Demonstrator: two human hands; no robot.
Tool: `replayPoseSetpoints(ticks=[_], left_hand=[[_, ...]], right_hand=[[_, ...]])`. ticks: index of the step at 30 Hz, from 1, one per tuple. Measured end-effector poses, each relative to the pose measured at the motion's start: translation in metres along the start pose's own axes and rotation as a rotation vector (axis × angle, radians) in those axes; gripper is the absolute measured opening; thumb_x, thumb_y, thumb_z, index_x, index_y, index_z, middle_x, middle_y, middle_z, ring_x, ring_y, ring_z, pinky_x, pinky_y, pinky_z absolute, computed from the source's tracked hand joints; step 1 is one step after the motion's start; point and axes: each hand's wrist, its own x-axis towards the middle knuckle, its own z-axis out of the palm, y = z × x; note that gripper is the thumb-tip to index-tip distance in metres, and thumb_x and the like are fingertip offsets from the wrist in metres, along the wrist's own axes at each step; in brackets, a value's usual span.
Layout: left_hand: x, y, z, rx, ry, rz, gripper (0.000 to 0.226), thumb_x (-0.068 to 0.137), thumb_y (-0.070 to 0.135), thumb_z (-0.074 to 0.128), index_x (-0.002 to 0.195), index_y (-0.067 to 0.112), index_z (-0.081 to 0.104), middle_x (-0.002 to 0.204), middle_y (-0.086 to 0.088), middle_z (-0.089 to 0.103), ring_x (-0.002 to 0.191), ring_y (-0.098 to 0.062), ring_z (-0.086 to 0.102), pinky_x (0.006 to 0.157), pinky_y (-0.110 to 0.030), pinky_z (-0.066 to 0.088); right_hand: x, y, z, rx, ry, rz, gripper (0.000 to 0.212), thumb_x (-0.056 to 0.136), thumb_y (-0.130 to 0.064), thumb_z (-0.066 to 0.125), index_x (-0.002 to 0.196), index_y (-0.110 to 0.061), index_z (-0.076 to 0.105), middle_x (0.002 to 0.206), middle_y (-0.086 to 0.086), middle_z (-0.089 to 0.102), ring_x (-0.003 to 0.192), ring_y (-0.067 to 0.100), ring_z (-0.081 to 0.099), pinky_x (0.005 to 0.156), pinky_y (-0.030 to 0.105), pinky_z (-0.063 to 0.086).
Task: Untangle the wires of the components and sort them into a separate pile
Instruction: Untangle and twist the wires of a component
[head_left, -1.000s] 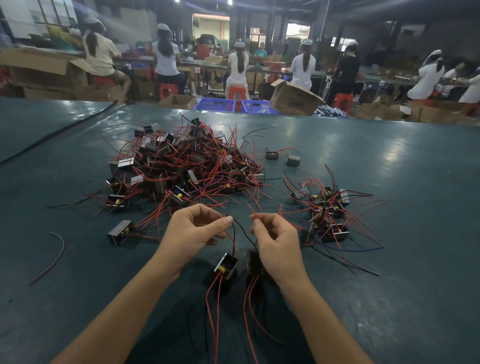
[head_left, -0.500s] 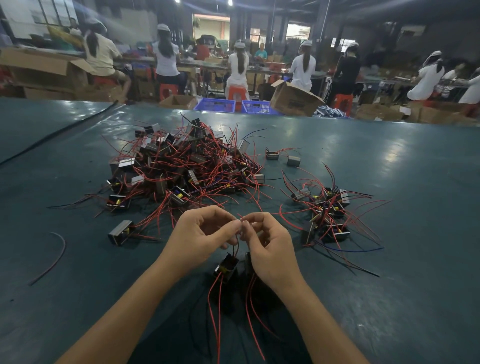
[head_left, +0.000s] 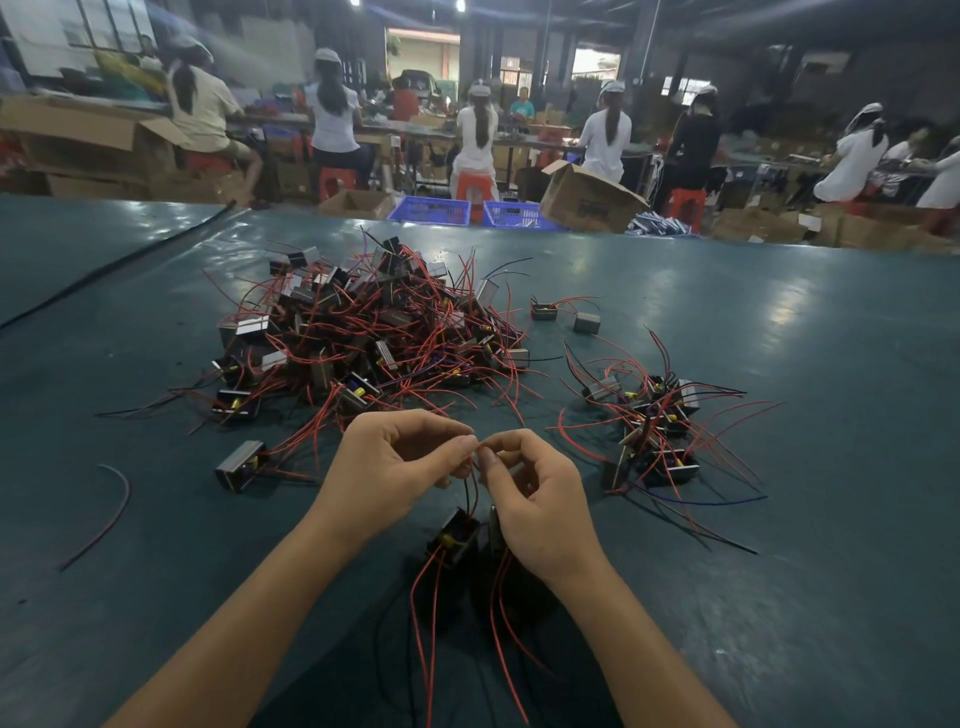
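Much is left: the big tangled pile (head_left: 363, 332) far left dwarfs the small sorted pile (head_left: 654, 426) on the right. The left hand (head_left: 395, 467) and right hand (head_left: 540, 509) both pinch wires (head_left: 469, 486) of two near parts (head_left: 454, 535).

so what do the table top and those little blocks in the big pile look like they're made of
Table top: seemingly a dark green vinyl or rubber mat with a semi-gloss finish, since the ceiling lights reflect as soft patches. Blocks: likely metal, as their flat silvery faces glint in the light.
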Motion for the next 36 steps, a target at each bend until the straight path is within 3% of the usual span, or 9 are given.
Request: replayPoseSetpoints(ticks=[6, 13, 18, 26, 30, 36], left_hand=[[-0.001, 0.001, 0.003, -0.03, 0.005, -0.019, 0.019, 0.075, 0.031, 0.072, 0.089, 0.018, 0.073, 0.07, -0.006, 0.074, 0.065, -0.02, 0.072, 0.058, -0.023, 0.056], [-0.003, 0.007, 0.005, 0.025, 0.044, 0.025, 0.013, 0.084, 0.028, 0.067, 0.086, 0.016, 0.07, 0.069, -0.003, 0.073, 0.062, -0.018, 0.072, 0.053, -0.021, 0.055], [-0.003, 0.006, 0.004, 0.049, 0.055, 0.009, 0.004, 0.088, 0.015, 0.068, 0.087, 0.013, 0.071, 0.071, -0.002, 0.074, 0.064, -0.017, 0.072, 0.055, -0.023, 0.056], [-0.001, 0.008, 0.002, 0.1, 0.059, -0.055, 0.016, 0.087, 0.022, 0.069, 0.076, 0.011, 0.072, 0.067, -0.003, 0.073, 0.061, -0.017, 0.072, 0.054, -0.022, 0.055], [-0.002, 0.01, 0.004, 0.12, 0.063, -0.044, 0.016, 0.088, 0.02, 0.069, 0.073, 0.014, 0.072, 0.064, -0.001, 0.072, 0.058, -0.015, 0.07, 0.056, -0.021, 0.054], [-0.001, 0.009, 0.004, 0.182, 0.14, -0.073, 0.021, 0.087, 0.015, 0.07, 0.066, 0.013, 0.07, 0.06, 0.0, 0.07, 0.051, -0.01, 0.063, 0.052, -0.019, 0.05]], right_hand=[[-0.001, -0.002, 0.0, 0.019, 0.014, -0.014, 0.016, 0.094, -0.016, 0.062, 0.087, -0.03, 0.064, 0.075, -0.013, 0.068, 0.055, 0.002, 0.054, 0.052, 0.015, 0.044], [-0.001, -0.003, 0.0, 0.045, 0.01, -0.026, 0.013, 0.094, -0.017, 0.062, 0.088, -0.029, 0.064, 0.075, -0.009, 0.067, 0.057, 0.008, 0.055, 0.055, 0.031, 0.05], [-0.001, -0.005, 0.0, 0.045, -0.007, -0.025, 0.015, 0.094, -0.017, 0.062, 0.086, -0.029, 0.064, 0.075, -0.013, 0.066, 0.059, 0.006, 0.055, 0.055, 0.022, 0.048], [-0.002, -0.005, 0.0, 0.043, 0.006, -0.031, 0.014, 0.094, -0.015, 0.062, 0.087, -0.026, 0.065, 0.073, -0.011, 0.064, 0.055, 0.006, 0.051, 0.051, 0.027, 0.045], [-0.003, -0.008, 0.001, 0.067, -0.005, -0.076, 0.009, 0.092, -0.018, 0.065, 0.09, -0.026, 0.066, 0.077, -0.012, 0.068, 0.054, 0.003, 0.054, 0.05, 0.016, 0.042], [-0.006, -0.006, 0.008, -0.022, 0.058, -0.151, 0.006, 0.087, -0.022, 0.072, 0.093, -0.024, 0.07, 0.079, -0.018, 0.067, 0.052, 0.006, 0.052, 0.049, 0.013, 0.038]])
